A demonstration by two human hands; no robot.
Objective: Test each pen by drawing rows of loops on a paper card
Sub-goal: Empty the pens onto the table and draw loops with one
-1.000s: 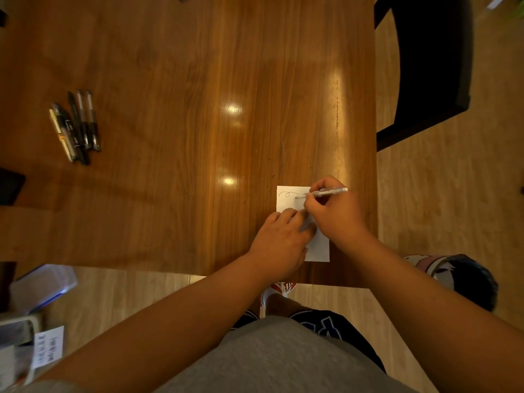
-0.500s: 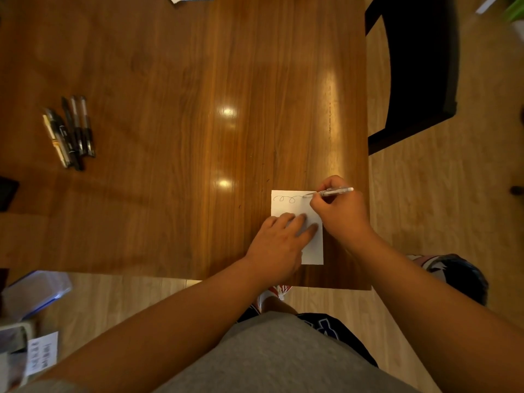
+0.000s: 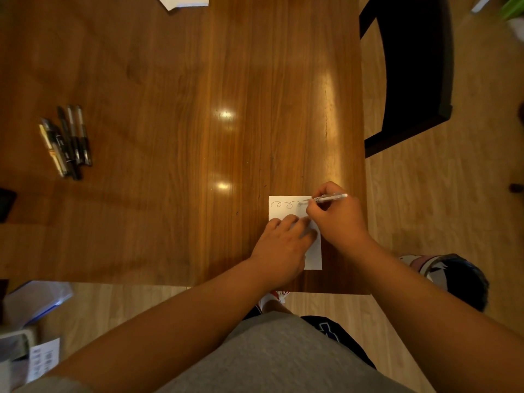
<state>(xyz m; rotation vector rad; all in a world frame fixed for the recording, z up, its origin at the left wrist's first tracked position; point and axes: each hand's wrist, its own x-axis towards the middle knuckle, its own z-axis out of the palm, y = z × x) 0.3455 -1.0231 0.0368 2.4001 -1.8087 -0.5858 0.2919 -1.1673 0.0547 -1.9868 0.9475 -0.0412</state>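
A small white paper card [image 3: 283,212] lies near the front right corner of the wooden table [image 3: 175,114]. A row of drawn loops runs along its top edge. My right hand [image 3: 337,219] grips a white pen [image 3: 330,198], whose tip touches the card at the right end of that row. My left hand [image 3: 283,248] lies flat on the card's lower part, fingers spread, holding it down. Several other pens [image 3: 66,141] lie bunched together at the table's left side.
A dark chair [image 3: 411,72] stands beyond the table's right edge. A white sheet [image 3: 181,1] pokes in at the far edge. A dark flat object [image 3: 5,202] sits at the left border. Boxes and papers [image 3: 34,304] lie on the floor, lower left.
The row of loops has grown to the right as my right hand moved the pen along the card's top. My left hand has stayed on the card.
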